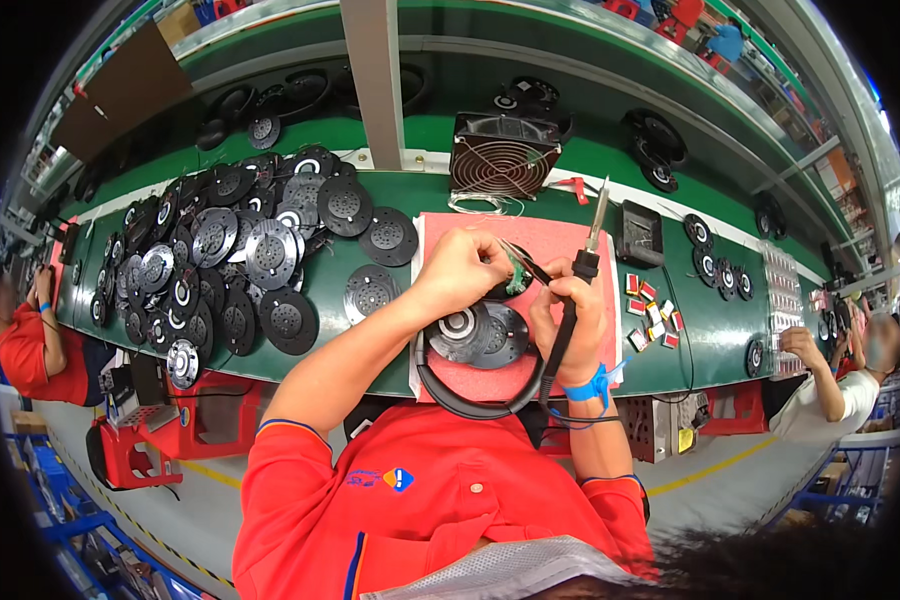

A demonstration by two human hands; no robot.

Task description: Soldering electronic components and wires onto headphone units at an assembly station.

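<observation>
Pink mat (560, 250) carried a round black disc (490, 335); above the disc, left hand (460, 270) fingers pinched a small green board (516, 280), right hand (570, 320) fingers wrapped a soldering iron (582, 268).

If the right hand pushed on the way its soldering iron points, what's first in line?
Probably the fan with the wire grille, beyond the iron's tip; the right hand aims it up and away, but depth is unclear.
</observation>
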